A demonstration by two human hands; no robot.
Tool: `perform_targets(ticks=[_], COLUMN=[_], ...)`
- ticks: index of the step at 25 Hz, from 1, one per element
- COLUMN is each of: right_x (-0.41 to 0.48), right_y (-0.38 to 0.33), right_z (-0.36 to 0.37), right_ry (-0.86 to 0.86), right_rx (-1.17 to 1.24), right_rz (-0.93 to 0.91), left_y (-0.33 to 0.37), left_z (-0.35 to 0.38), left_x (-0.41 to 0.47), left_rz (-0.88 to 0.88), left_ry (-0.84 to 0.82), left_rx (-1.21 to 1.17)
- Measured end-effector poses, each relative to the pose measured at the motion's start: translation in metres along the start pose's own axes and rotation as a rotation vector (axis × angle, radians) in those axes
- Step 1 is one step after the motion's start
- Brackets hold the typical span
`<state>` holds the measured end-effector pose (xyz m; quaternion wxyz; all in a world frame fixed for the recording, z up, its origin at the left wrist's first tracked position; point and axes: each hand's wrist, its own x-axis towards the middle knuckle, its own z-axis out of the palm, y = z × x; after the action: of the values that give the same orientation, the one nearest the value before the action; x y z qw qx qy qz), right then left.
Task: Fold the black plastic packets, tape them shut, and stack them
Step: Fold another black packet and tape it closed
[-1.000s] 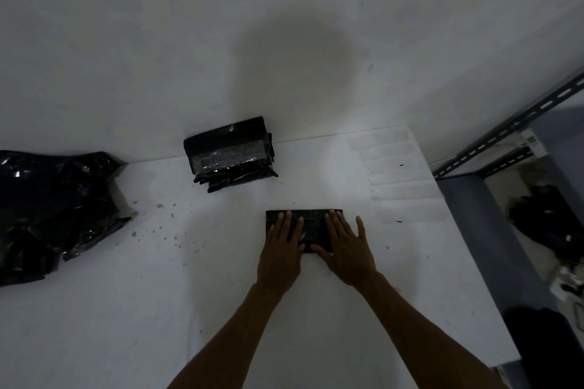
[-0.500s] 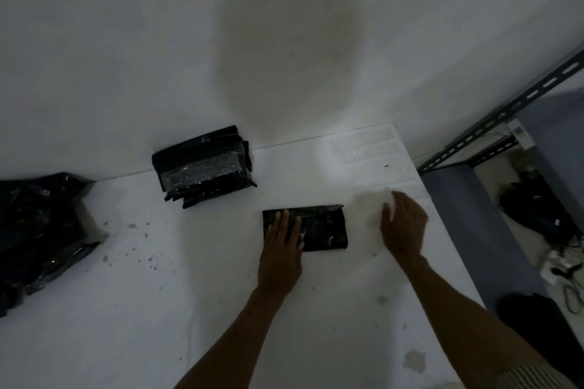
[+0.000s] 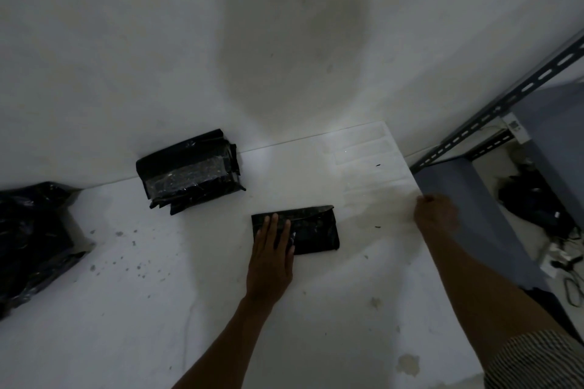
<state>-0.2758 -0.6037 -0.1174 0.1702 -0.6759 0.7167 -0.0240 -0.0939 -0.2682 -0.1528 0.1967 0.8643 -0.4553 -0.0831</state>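
A folded black plastic packet (image 3: pixel 316 230) lies flat near the middle of the white table (image 3: pixel 142 309). My left hand (image 3: pixel 271 256) presses its left half down with straight fingers. At the table's right edge, my right hand (image 3: pixel 437 215) is blurred, its fingers curled at the end of the nearest clear tape strip (image 3: pixel 379 204). Several more tape strips (image 3: pixel 363 148) are stuck in a row behind it. A stack of taped black packets (image 3: pixel 189 172) stands at the back of the table by the wall.
A heap of loose black plastic bags (image 3: pixel 31 237) covers the table's left end. A grey slotted metal rack (image 3: pixel 505 101) and a grey surface stand just past the right edge, with clutter on the floor beyond. A white wall rises behind the table.
My right hand left the packet and moved right to the tape strips at the table's edge. The left hand stayed pressing on the packet.
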Motion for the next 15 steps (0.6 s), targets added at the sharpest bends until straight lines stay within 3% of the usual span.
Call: perform_targets(ticks=[7,11,15], right_x=[-0.008,-0.03,-0.054], right_y=[-0.007,-0.033,-0.055], right_z=[-0.017,-0.026,-0.035], right_ry=[-0.045,0.009,0.072], right_rx=[0.025,0.102,0.19], right_rz=[-0.097,-0.09,-0.223], left_y=[-0.003,-0.002,0.001], left_z=[0.0,-0.002,-0.008], left_x=[0.001,0.003,0.003], left_rz=[0.006,0.006,-0.008], left_ry=[-0.003,-0.008,-0.018], left_rx=[0.021,0.017,-0.03])
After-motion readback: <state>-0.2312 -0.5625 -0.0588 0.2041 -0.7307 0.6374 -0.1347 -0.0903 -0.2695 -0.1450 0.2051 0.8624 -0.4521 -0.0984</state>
